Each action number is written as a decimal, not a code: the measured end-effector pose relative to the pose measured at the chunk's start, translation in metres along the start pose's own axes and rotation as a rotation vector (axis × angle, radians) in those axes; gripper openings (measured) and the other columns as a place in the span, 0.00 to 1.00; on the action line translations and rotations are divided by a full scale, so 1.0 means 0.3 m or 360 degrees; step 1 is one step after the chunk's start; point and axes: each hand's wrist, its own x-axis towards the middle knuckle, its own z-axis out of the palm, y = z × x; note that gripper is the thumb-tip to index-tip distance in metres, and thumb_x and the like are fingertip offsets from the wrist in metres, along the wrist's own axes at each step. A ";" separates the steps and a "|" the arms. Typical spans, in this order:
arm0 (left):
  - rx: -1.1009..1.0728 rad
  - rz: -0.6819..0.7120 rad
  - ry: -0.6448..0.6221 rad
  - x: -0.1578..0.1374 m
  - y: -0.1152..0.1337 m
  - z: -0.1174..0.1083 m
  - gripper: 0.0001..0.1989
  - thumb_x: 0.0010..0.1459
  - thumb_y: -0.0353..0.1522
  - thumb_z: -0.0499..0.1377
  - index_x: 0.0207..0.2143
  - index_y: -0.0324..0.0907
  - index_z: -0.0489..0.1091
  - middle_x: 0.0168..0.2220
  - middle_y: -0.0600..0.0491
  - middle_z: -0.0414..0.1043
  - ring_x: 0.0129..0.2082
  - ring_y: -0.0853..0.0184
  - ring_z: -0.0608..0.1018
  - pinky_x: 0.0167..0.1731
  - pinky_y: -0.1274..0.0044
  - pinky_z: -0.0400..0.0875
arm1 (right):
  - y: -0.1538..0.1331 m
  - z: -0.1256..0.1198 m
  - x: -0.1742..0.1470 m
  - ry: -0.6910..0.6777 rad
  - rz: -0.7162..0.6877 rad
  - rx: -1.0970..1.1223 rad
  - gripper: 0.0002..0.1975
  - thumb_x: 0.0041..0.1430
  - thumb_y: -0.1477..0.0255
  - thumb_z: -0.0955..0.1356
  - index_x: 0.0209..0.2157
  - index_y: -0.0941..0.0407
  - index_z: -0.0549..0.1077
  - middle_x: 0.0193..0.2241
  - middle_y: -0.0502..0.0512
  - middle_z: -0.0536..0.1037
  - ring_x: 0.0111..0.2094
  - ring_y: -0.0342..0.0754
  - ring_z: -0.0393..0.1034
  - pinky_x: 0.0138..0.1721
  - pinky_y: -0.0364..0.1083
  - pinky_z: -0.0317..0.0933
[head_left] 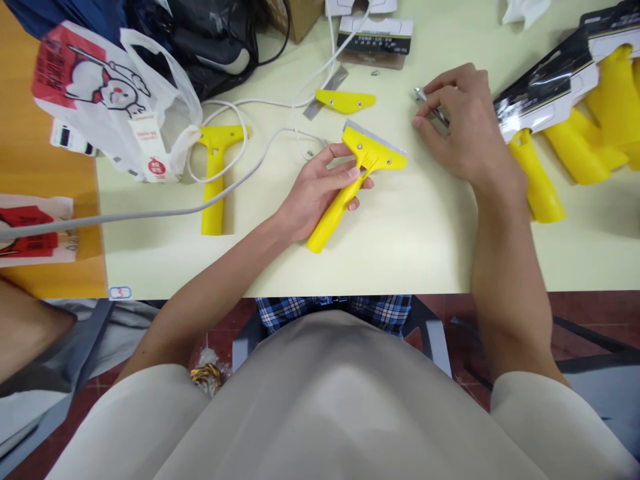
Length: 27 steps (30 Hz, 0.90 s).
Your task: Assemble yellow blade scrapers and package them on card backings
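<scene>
In my left hand is a yellow scraper, its head tilted up to the right with a metal blade along the top edge and two screws showing. The fingers wrap round its neck. My right hand pinches a small silver metal tool above the table, to the right of the scraper; most of the tool is hidden by the fingers. Beyond the scraper lies a loose yellow clamp plate with two screws, partly over a flat grey blade. Another yellow scraper body lies at the left, crossed by a cable.
White cables loop across the table's left half. A plastic bag and black bag stand at the back left. Packaged yellow scrapers are piled at the right. A card package and tiny screw lie at the back.
</scene>
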 end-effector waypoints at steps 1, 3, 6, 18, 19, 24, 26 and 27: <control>-0.0001 0.0000 0.0000 0.000 0.000 0.000 0.26 0.58 0.35 0.82 0.52 0.45 0.74 0.52 0.49 0.84 0.52 0.59 0.90 0.30 0.81 0.78 | -0.007 0.001 0.000 -0.0022 0.0013 -0.0079 0.09 0.73 0.60 0.66 0.50 0.42 0.76 0.68 0.54 0.73 0.71 0.55 0.63 0.80 0.63 0.61; 0.0004 0.0000 0.0001 0.000 0.001 0.000 0.25 0.59 0.35 0.82 0.52 0.45 0.74 0.52 0.49 0.84 0.51 0.60 0.90 0.30 0.81 0.78 | -0.023 0.000 0.000 -0.0047 0.0013 -0.0214 0.10 0.76 0.62 0.63 0.53 0.43 0.73 0.70 0.55 0.71 0.72 0.57 0.61 0.80 0.65 0.59; 0.0012 0.0012 0.0005 0.000 0.000 0.001 0.23 0.60 0.34 0.80 0.52 0.45 0.75 0.51 0.49 0.84 0.49 0.61 0.90 0.30 0.80 0.78 | -0.065 -0.009 -0.005 0.0109 -0.0094 -0.0194 0.10 0.81 0.66 0.60 0.55 0.48 0.71 0.70 0.58 0.73 0.71 0.56 0.63 0.77 0.62 0.60; 0.0055 -0.0039 0.0088 0.006 0.001 0.011 0.21 0.61 0.34 0.78 0.52 0.44 0.76 0.50 0.47 0.86 0.53 0.58 0.90 0.33 0.77 0.79 | -0.313 0.033 -0.067 0.0158 -0.0571 0.0214 0.16 0.85 0.61 0.59 0.50 0.49 0.76 0.50 0.55 0.83 0.53 0.52 0.77 0.60 0.56 0.73; 0.0057 -0.0047 0.0097 0.006 0.000 0.010 0.21 0.61 0.34 0.79 0.52 0.45 0.75 0.49 0.47 0.86 0.54 0.56 0.90 0.35 0.77 0.80 | -0.318 0.043 -0.066 0.0117 -0.0570 0.0189 0.17 0.85 0.59 0.58 0.50 0.48 0.76 0.50 0.55 0.83 0.54 0.52 0.77 0.60 0.57 0.73; 0.0009 -0.0046 0.0104 0.004 -0.002 0.008 0.23 0.61 0.34 0.80 0.53 0.45 0.75 0.47 0.49 0.85 0.57 0.54 0.90 0.39 0.75 0.84 | -0.326 0.069 -0.064 0.0132 -0.0503 0.0297 0.17 0.84 0.58 0.61 0.47 0.43 0.80 0.49 0.51 0.84 0.53 0.52 0.77 0.61 0.58 0.72; 0.0012 -0.0038 0.0091 0.004 -0.003 0.007 0.23 0.61 0.33 0.80 0.53 0.45 0.75 0.47 0.49 0.85 0.59 0.52 0.90 0.39 0.75 0.83 | -0.332 0.068 -0.067 0.0167 -0.0475 0.0375 0.16 0.83 0.59 0.62 0.46 0.43 0.81 0.49 0.52 0.83 0.53 0.52 0.77 0.62 0.60 0.73; 0.0015 -0.0038 0.0093 0.004 -0.004 0.006 0.22 0.61 0.33 0.80 0.53 0.45 0.75 0.47 0.49 0.85 0.59 0.52 0.90 0.39 0.75 0.83 | -0.336 0.066 -0.068 0.0165 -0.0451 0.0413 0.15 0.82 0.59 0.63 0.46 0.42 0.82 0.50 0.52 0.83 0.54 0.53 0.77 0.63 0.60 0.73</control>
